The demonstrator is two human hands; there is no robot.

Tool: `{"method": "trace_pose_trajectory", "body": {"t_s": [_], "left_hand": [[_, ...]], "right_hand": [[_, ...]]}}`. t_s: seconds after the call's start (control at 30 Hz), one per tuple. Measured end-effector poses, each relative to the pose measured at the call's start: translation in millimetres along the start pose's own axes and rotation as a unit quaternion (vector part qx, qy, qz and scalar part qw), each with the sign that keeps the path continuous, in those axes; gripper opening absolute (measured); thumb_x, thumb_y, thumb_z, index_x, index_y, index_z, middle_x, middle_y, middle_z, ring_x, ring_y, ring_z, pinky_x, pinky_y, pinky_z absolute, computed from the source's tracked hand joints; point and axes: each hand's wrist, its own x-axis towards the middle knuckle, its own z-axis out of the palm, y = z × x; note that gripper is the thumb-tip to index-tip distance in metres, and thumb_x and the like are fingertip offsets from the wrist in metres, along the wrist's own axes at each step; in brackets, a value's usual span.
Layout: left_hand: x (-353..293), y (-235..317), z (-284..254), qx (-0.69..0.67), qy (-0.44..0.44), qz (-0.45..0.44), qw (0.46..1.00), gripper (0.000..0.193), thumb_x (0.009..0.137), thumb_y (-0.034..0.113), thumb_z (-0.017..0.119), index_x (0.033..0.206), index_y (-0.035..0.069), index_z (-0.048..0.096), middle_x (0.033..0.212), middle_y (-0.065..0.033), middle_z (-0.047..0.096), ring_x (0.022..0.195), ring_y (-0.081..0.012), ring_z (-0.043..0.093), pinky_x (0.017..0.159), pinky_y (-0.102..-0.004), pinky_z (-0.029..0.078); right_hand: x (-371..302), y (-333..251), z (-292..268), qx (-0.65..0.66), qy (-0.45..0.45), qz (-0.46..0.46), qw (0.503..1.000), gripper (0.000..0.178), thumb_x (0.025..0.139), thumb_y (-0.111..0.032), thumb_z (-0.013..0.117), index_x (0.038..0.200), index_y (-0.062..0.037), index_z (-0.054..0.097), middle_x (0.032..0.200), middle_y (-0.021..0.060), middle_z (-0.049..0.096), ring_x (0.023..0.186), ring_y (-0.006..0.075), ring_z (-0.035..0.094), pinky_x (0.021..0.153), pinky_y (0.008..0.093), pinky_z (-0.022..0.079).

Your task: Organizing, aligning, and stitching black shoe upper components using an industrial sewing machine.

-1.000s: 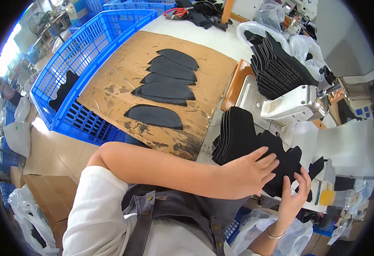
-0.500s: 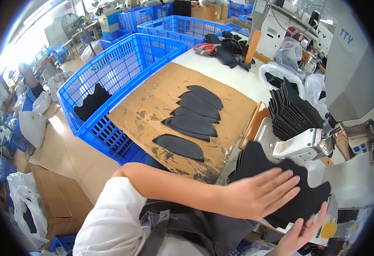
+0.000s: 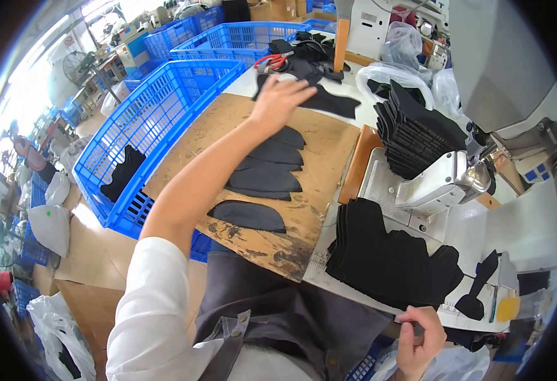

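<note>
My left hand (image 3: 281,105) reaches to the far side of the worktable, its fingers stretched over a wavy-edged black fabric piece (image 3: 334,103). Whether the thumb grips it from below is hidden. My right hand (image 3: 420,336) is at the near table edge, fingers curled and thumb close to the index finger, nothing seen in it. Just beyond it lies a stack of black cut pieces (image 3: 386,257) with wavy outlines. Under my left forearm, several leaf-shaped black pieces (image 3: 248,216) lie in an overlapping column on a worn brown board (image 3: 319,149).
A sewing machine (image 3: 434,184) stands at the right, with a fanned black stack (image 3: 411,130) behind it. Red-handled scissors (image 3: 272,61) lie among black scraps at the back. Blue crates (image 3: 164,108) flank the table's left. A narrow-waisted black piece (image 3: 479,289) lies near the right edge.
My left hand has swung from the near stack to the far side, where a black piece now lies under it. My right hand has drawn back and curled its fingers. The view has shifted.
</note>
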Motion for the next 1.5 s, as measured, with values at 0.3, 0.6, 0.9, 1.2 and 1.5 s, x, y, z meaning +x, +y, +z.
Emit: {"method": "trace_pose_trajectory", "body": {"t_s": [0.3, 0.6, 0.9, 1.2, 1.5], "left_hand": [[-12, 4, 1, -0.193, -0.215, -0.011, 0.957, 0.051, 0.082, 0.021, 0.066, 0.129, 0.012, 0.045, 0.119, -0.0122, 0.054, 0.109, -0.0302, 0.052, 0.094, -0.0417, 0.04], [-23, 19, -28, -0.101, -0.248, 0.112, 0.957, 0.015, 0.075, 0.021, 0.064, 0.08, 0.007, 0.062, 0.079, -0.006, 0.06, 0.082, -0.0247, 0.061, 0.075, -0.0389, 0.046], [-50, -5, -11, -0.399, -0.168, -0.338, 0.836, 0.018, 0.076, 0.017, 0.066, 0.084, 0.001, 0.066, 0.074, -0.0064, 0.067, 0.065, -0.0138, 0.062, 0.059, -0.0299, 0.048], [-48, 9, -15, -0.427, -0.174, -0.36, 0.811, 0.026, 0.07, 0.023, 0.078, 0.077, 0.002, 0.064, 0.069, -0.0045, 0.064, 0.065, -0.0109, 0.059, 0.061, -0.026, 0.047], [-61, -5, -32, -0.454, -0.21, -0.431, 0.751, 0.025, 0.076, 0.02, 0.078, 0.074, 0.003, 0.06, 0.069, -0.0046, 0.062, 0.063, -0.0105, 0.059, 0.057, -0.0249, 0.046]], "right_hand": [[-6, 5, -7, -0.021, -0.066, -0.002, 0.998, 0.026, 0.08, 0.008, 0.063, 0.104, 0.0016, 0.061, 0.078, 0.0148, 0.065, 0.068, 0.0286, 0.062, 0.062, 0.0316, 0.049], [-5, 16, 6, -0.026, -0.027, 0.014, 0.999, 0.018, 0.07, 0.003, 0.062, 0.088, -0.0004, 0.065, 0.068, 0.011, 0.064, 0.059, 0.0234, 0.061, 0.058, 0.0287, 0.047], [58, -3, 1, -0.077, -0.148, -0.119, 0.979, 0.028, 0.072, 0.003, 0.064, 0.1, -0.0006, 0.061, 0.089, 0.0107, 0.06, 0.078, 0.0265, 0.06, 0.063, 0.0319, 0.05], [222, 55, 169, -0.296, -0.207, -0.27, 0.893, 0.03, 0.08, -0.006, 0.06, 0.108, 0.0004, 0.054, 0.103, 0.0128, 0.058, 0.1, 0.0285, 0.058, 0.077, 0.0351, 0.054], [245, 70, 217, -0.331, -0.386, -0.12, 0.853, 0.055, 0.08, -0.007, 0.061, 0.131, -0.002, 0.044, 0.117, 0.0124, 0.059, 0.11, 0.03, 0.056, 0.09, 0.0388, 0.05]]}}
